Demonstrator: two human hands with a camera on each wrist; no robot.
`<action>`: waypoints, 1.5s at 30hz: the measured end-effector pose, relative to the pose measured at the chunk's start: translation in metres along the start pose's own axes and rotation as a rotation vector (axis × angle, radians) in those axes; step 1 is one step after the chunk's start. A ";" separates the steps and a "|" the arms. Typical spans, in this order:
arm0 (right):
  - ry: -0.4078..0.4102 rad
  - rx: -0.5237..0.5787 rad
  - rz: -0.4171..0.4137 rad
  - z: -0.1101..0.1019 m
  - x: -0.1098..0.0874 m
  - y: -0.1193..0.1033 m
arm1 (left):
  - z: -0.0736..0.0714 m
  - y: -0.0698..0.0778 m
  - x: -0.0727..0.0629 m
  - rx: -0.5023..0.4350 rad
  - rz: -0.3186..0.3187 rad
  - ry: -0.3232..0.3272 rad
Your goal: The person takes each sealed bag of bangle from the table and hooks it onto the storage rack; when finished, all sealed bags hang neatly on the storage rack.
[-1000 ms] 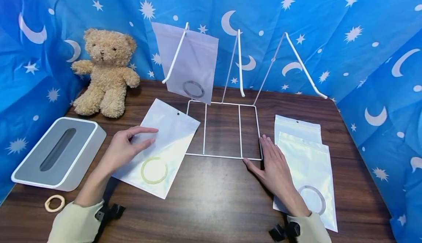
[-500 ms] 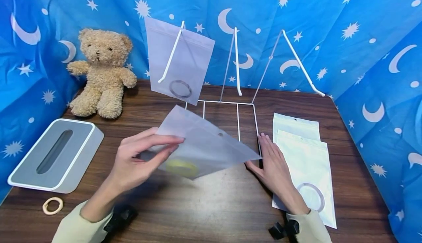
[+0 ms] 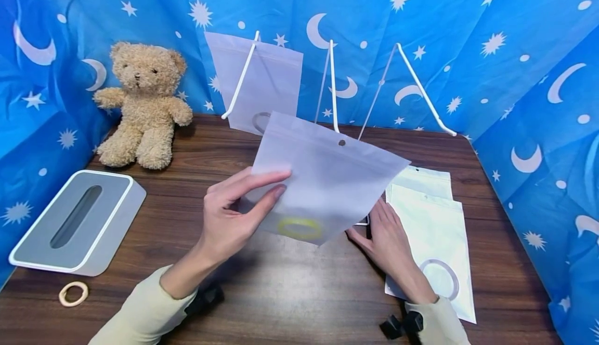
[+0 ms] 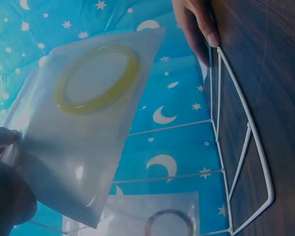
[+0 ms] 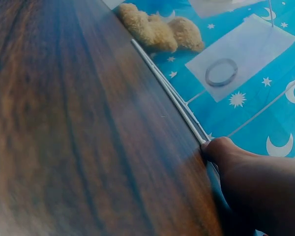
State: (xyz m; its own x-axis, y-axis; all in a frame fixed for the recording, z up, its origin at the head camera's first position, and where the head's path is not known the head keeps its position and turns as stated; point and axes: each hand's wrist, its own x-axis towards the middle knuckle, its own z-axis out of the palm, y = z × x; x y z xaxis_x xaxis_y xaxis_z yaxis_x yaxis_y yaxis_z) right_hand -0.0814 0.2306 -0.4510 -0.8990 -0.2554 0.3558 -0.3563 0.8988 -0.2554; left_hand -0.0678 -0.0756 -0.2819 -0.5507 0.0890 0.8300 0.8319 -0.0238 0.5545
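My left hand (image 3: 236,215) pinches the left side of a white, translucent zip bag (image 3: 323,178) with a punched hole at its top. Through the plastic shows a yellow bangle-like ring (image 4: 132,71). The bag is tilted in the air before a white wire display rack (image 3: 333,85), hiding most of its base in the head view. Fingers extended, my right hand (image 3: 390,246) rests at the front right corner of that base. Its thumb (image 5: 221,147) touches the wire. From the rack's left hook hangs another zip bag (image 3: 281,85) with a grey ring inside.
Two overlapping zip bags (image 3: 435,230) lie right of my right hand, the upper one containing a greyish ring. A teddy bear (image 3: 145,106) sits back left, behind a grey-and-white tissue box (image 3: 107,225). A beige ring (image 3: 63,294) lies near the front left. Starry blue cloth (image 3: 468,23) surrounds the table.
My left hand has taken hold of the zip bag with the yellow ring, lifted it off the table and carried it right, toward the rack. The right hand has stayed at the base.
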 end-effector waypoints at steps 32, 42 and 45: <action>-0.009 -0.002 0.077 0.000 0.001 -0.006 | 0.031 -0.107 0.046 -0.072 -0.128 0.214; -0.004 -0.012 0.063 -0.002 0.001 -0.006 | 0.040 -0.120 0.060 -0.059 -0.138 0.260; -0.010 -0.016 0.069 -0.002 0.001 -0.007 | 0.039 -0.122 0.061 -0.052 -0.133 0.254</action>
State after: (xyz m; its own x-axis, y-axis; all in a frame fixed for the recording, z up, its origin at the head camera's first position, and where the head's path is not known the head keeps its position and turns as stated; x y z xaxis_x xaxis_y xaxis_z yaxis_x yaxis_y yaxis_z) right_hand -0.0798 0.2248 -0.4472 -0.9239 -0.1957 0.3289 -0.2890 0.9201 -0.2643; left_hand -0.1998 -0.0282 -0.3014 -0.6600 -0.1574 0.7346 0.7500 -0.0801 0.6566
